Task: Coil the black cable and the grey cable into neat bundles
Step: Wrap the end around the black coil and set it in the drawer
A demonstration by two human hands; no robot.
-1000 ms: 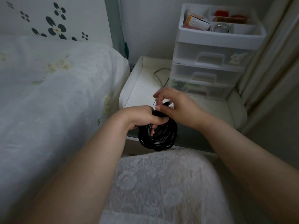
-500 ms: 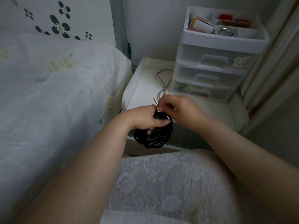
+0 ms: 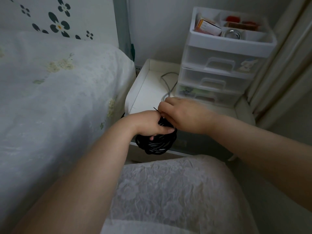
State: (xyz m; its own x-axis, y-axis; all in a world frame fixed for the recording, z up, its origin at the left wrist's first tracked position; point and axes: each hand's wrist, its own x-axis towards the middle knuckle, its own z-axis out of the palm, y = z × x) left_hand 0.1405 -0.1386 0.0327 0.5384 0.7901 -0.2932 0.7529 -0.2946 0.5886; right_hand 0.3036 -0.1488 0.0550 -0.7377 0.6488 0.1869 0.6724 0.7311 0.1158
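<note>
Coil of black cable [image 3: 156,142] now sits lower and tighter than a second ago: loops that hung wide and loose a second ago are drawn into a compact bunch, and both hands have closed in over its top. Judgement: winding of this cable looks finished, and the step in hand is tying or tucking off the free end

Left to right:
- bed [image 3: 59,98] on the left, untouched
- left hand [image 3: 145,124] curled round the top of the bundle, thumb laid across the front, fingertips showing inside the loops; bundle hangs below it, off the front edge of the surface [image 3: 148,97]
- thin black tail end [image 3: 156,109] pokes up between the two hands
- right hand [image 3: 182,114] fingers bent down at the top of the bundle, apparently pinching that end; exact contact hidden behind the knuckles
- grey cable [image 3: 166,83] lies uncoiled on the surface, running back toward the drawer unit [image 3: 219,73]; not yet started
</note>
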